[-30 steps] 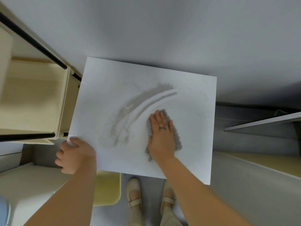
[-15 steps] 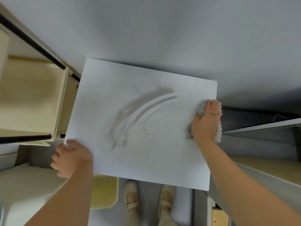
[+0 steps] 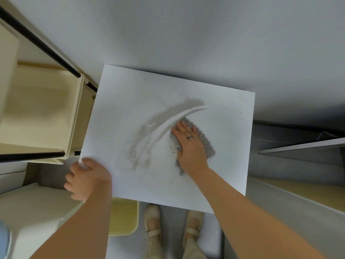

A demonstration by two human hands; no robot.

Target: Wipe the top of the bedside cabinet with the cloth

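Note:
The white top of the bedside cabinet (image 3: 130, 94) fills the middle of the head view. A curved grey smear of dirt (image 3: 168, 116) runs across its centre. My right hand (image 3: 190, 146) lies flat, fingers spread, pressing a grey fluffy cloth (image 3: 207, 144) onto the top just right of the smear. The cloth shows around the palm's edges; the rest is hidden beneath the hand. My left hand (image 3: 87, 176) grips the cabinet's near left corner, thumb on top.
A cream drawer unit (image 3: 41, 113) with a black rail stands directly left of the cabinet. A grey wall (image 3: 186, 34) rises behind it. A grey shelf edge (image 3: 298, 146) lies to the right. My feet (image 3: 173, 227) and a yellow stool (image 3: 123, 217) are below.
My right hand with the cloth swept from the middle to the cabinet's right edge, then came back to the centre beside the smear. My left hand stayed on the corner.

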